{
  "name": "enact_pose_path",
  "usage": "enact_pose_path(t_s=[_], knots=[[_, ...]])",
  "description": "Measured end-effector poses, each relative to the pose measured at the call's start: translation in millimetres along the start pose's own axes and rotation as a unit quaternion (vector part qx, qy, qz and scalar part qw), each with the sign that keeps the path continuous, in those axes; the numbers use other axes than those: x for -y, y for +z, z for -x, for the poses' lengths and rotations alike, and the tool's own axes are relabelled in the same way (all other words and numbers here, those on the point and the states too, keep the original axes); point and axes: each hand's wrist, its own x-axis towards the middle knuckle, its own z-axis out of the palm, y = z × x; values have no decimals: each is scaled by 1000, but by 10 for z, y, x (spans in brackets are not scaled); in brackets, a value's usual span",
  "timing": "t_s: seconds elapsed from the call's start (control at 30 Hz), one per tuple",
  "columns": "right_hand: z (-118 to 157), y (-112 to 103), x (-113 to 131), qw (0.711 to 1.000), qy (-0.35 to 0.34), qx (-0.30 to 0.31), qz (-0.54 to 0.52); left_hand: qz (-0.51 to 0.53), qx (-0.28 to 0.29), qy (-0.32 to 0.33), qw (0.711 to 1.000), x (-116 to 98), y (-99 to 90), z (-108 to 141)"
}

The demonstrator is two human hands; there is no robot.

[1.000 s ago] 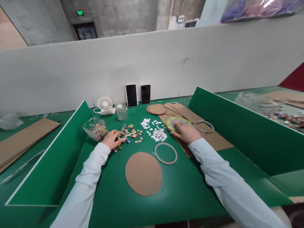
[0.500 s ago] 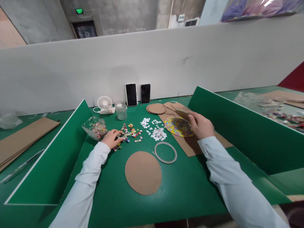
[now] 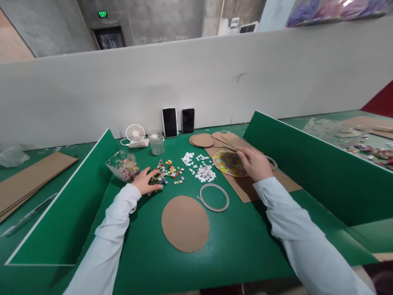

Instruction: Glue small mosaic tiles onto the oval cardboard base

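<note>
My left hand [image 3: 146, 181], fingers spread, rests at the near left side of a pile of small coloured mosaic tiles [image 3: 170, 174]. Beside it a clear container [image 3: 121, 166] of more tiles lies tipped. My right hand [image 3: 254, 163] pinches the edge of a thin brownish disc [image 3: 231, 148], which shows almost edge-on. Below that disc lies a round mosaic-covered board [image 3: 224, 164] in yellow and mixed colours, partly hidden by the hand. White tile pieces [image 3: 205, 173] are scattered between the hands. Nearer me are a plain cardboard circle [image 3: 185, 224] and a pale ring [image 3: 214, 197].
Cardboard sheets [image 3: 242, 190] lie under the mosaic board, with stacked cardboard circles [image 3: 202, 140] behind. A small white fan [image 3: 135, 134], a frosted cup [image 3: 156, 144] and two phones [image 3: 170, 123] stand at the back. Green partitions [image 3: 294, 159] flank the workspace; another pale ring [image 3: 271, 163] shows past my right hand.
My right hand has shifted slightly left and tilted the thin disc flatter, uncovering the second ring. My left hand has moved slightly to the right, its fingers spread wider.
</note>
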Motion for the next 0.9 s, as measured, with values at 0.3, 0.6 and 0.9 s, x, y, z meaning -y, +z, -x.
enact_pose_path(t_s=[0.3,0.6,0.9], knots=[[66,197,112,980,-121,133,86,-63,-11,-8,998,-49,129,-16],[113,258,60,977,-103,169,77,-33,-157,107,981,-108,297,-127],[99,264,54,982,-73,167,53,4,-211,118,970,-47,270,-161]])
